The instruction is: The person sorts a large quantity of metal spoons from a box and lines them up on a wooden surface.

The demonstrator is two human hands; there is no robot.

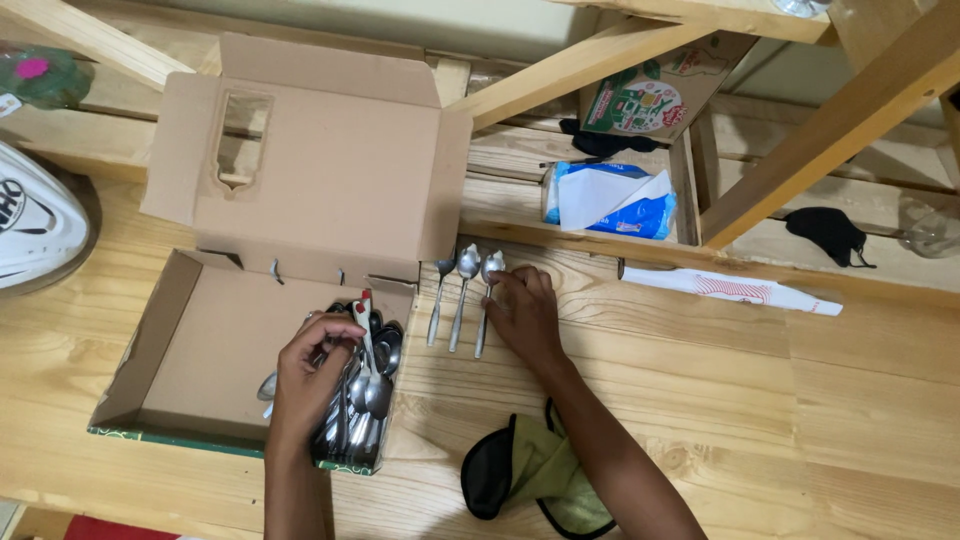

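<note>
An open cardboard box [200, 340] lies on the wooden table, with a pile of steel spoons [360, 400] in its right corner. My left hand [310, 375] reaches into that pile and grips one spoon by its handle. To the right of the box, three spoons [462, 295] lie side by side on the table, bowls pointing away from me. My right hand [522, 315] rests flat on the table, its fingertips touching the rightmost of those three spoons.
A green and black cloth [530, 470] lies near the front edge. A long white and red paper packet [730, 290] lies to the right. Behind are a tissue pack [610, 200], a printed carton [650, 100], a black cloth [830, 232], wooden beams and a white helmet [35, 225].
</note>
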